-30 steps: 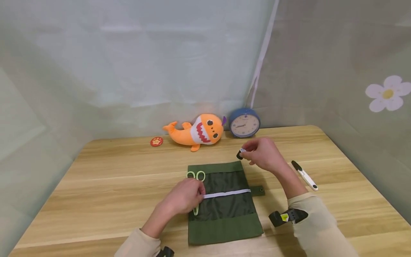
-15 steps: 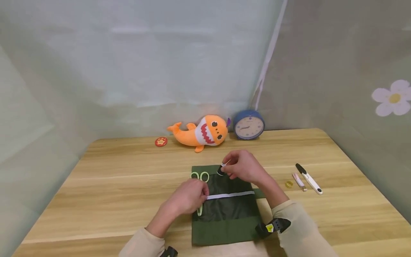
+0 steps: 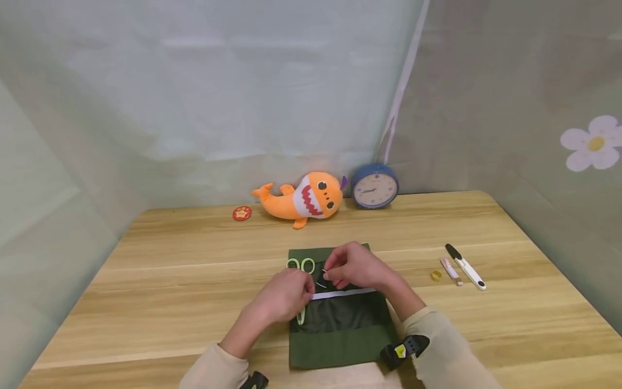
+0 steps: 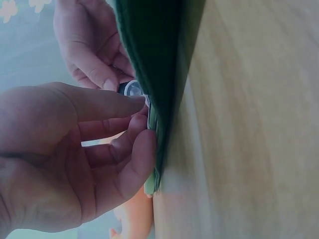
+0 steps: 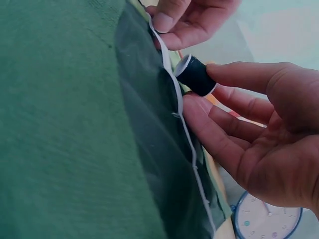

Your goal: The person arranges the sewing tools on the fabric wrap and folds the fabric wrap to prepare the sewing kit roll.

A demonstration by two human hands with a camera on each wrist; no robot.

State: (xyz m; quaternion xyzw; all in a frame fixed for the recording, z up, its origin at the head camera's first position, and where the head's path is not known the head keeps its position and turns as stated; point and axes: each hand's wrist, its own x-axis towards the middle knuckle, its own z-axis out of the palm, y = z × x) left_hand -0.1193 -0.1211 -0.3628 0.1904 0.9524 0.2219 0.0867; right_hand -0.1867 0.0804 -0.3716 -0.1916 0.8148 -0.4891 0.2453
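Note:
A dark green fabric roll (image 3: 342, 346) lies unrolled on the wooden table, with a white elastic band (image 3: 342, 294) across its middle. My left hand (image 3: 286, 294) pinches that band near its left end. Beside it, pale green scissors (image 3: 301, 316) are tucked under the band, partly hidden by the hand. My right hand (image 3: 357, 266) holds a spool of black thread (image 5: 196, 74) between thumb and fingers. In the right wrist view the spool is tilted at the band's edge, close to the left hand's fingertips. The left wrist view shows the spool's pale round end.
Right of the roll lie a yellow ring (image 3: 435, 275), a small pink-and-white item (image 3: 451, 271) and a white tool with a black end (image 3: 466, 267). Along the back are an orange shark plush (image 3: 311, 197), a blue clock (image 3: 374, 186) and a red round badge (image 3: 241, 213).
My right hand has carried the spool leftward and nearer, from past the roll's top right corner to the band. The left hand stays at the band. Small items on the right have come into view.

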